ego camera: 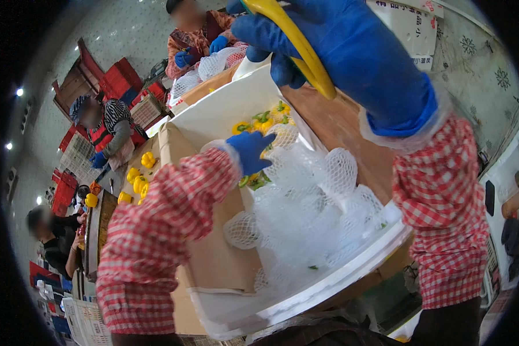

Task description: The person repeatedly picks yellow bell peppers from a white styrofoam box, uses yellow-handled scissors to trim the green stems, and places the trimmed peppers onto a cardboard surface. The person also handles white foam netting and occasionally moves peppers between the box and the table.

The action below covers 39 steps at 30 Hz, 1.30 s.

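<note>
My left hand, in a blue glove, reaches into a white foam box with its fingers apart, beside a white foam net sleeve. Yellow bell peppers with green stems lie in the box just beyond it. A loose heap of white foam net sleeves fills the nearer part. Raised close to the camera, my right hand, also blue-gloved, is closed around a curved yellow handle; the rest of that tool is cut off by the picture's edge.
Brown paper hangs over the box's left side. More yellow peppers lie on the table at left. Across it, one person handles netted items; two others are at far left. A brown board lies right of the box.
</note>
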Each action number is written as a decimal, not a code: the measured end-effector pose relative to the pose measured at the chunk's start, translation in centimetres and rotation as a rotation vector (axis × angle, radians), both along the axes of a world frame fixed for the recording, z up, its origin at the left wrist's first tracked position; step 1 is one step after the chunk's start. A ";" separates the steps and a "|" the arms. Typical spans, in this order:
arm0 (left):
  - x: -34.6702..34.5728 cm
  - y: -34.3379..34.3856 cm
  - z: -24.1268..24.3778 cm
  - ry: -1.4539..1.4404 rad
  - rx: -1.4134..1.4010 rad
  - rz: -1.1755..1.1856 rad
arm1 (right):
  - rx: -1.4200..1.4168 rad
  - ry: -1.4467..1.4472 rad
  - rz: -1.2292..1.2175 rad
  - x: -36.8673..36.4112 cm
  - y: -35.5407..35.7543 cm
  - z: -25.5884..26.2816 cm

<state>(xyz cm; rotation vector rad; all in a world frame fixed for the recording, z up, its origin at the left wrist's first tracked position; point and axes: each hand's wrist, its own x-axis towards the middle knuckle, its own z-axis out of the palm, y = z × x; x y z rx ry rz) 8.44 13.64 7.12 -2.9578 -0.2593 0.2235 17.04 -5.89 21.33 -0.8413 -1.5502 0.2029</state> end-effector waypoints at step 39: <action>13.2 17.2 -15.0 -0.353 -0.167 0.900 | -0.166 0.111 -0.143 10.7 20.0 -13.5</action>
